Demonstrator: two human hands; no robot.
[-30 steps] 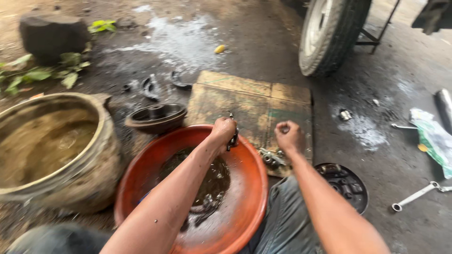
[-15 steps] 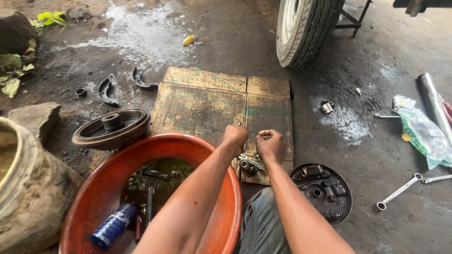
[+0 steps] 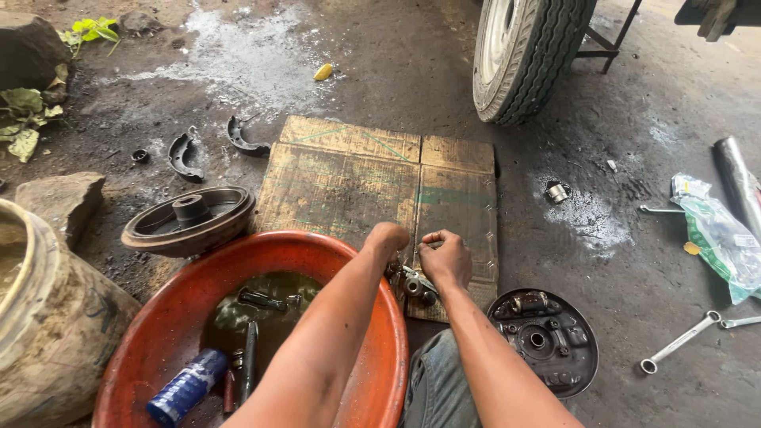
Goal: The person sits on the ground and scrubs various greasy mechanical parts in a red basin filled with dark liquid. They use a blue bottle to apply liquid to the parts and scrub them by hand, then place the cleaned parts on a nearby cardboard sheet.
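1. Head view looks down on both hands meeting over the near edge of a flattened cardboard sheet [image 3: 349,178] on the oily ground.
2. The left hand [image 3: 387,238] is curled shut, its fingers closed around the small metal part [image 3: 412,283] that sits just beyond the rim of the red basin [image 3: 380,333].
3. The right hand [image 3: 445,257] is also bent into a loose fist, fingers pressed together on the same metal part from the other side; exactly how they pinch it is hidden.
4. The metal part lies on the cardboard's near edge, between the basin and the round brake backing plate [image 3: 543,341].
5. The basin holds dark liquid, a blue can [image 3: 186,387] and some dark tools.
6. A brake drum [image 3: 189,218] rests on the ground just left of the cardboard, with two brake shoes [image 3: 184,154] beyond it.
7. A tyre [image 3: 527,55] stands past the cardboard's far right corner.
8. A wrench [image 3: 678,342] lies on the ground well to the right, near a green plastic bag [image 3: 717,238].
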